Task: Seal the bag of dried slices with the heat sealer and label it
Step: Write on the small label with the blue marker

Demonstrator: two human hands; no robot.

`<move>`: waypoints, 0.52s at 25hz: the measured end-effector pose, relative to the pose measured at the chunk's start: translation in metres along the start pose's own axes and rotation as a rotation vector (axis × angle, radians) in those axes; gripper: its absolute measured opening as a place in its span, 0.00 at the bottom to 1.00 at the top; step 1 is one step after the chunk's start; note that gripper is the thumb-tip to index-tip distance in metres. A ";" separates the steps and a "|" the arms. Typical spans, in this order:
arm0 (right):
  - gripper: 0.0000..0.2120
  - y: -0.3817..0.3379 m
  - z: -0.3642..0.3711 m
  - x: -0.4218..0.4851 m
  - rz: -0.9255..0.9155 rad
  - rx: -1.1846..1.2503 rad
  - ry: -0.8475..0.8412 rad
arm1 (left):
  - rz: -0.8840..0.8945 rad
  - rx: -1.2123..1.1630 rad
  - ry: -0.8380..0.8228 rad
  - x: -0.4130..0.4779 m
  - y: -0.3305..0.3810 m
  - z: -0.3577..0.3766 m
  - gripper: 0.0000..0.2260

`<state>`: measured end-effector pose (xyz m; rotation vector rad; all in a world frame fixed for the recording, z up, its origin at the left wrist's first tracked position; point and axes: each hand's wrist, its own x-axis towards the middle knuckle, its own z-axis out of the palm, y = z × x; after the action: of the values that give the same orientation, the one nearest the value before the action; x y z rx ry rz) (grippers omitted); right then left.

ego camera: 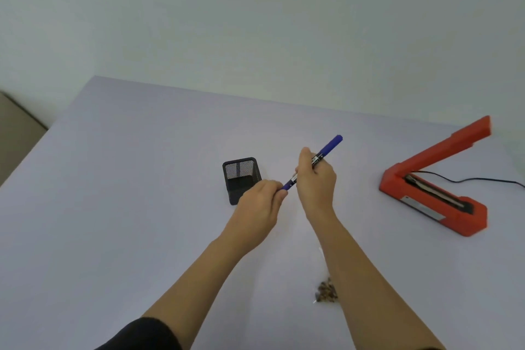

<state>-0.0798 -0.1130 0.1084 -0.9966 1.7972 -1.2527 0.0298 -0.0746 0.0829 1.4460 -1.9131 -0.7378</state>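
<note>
My hands meet over the middle of the worktop [113,179], both closed on one blue pen [329,148]. The right hand [315,182] wraps the pen's barrel in a loose fist, thumb up, with the pen's far end sticking out up and to the right. The left hand [261,202] pinches the pen's near end, fingertips tight around the blue tip or cap there; I cannot tell whether a cap is on or coming off.

I take the pen cup [241,179] as my landmark: a black mesh cup, upright on the worktop. My left hand is just in front of it and overlaps its lower right corner in this view. The pen slants up and away to the right of the cup, held above the surface.

The sealer [434,193] sits well to the right of the cup, orange-red, its arm raised open at a steep angle over the base. A black cord [468,179] runs from it off to the right.

The bag [326,293] lies on the worktop well in front of the cup and to its right, close beside my right forearm and partly hidden by it. It is clear; I see a small heap of brown slices at its near end. I cannot tell whether it is sealed.
</note>
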 end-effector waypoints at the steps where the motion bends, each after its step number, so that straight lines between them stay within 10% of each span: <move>1: 0.21 0.000 -0.001 0.000 0.012 0.000 0.002 | -0.011 -0.004 -0.043 -0.001 0.001 0.000 0.10; 13: 0.20 0.042 0.018 -0.019 0.336 0.175 0.008 | -0.608 -0.906 -0.500 -0.037 -0.031 -0.014 0.14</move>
<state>-0.0638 -0.0934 0.0657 -0.5641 1.7395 -1.1773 0.0673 -0.0473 0.0630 1.2616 -1.0822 -2.0729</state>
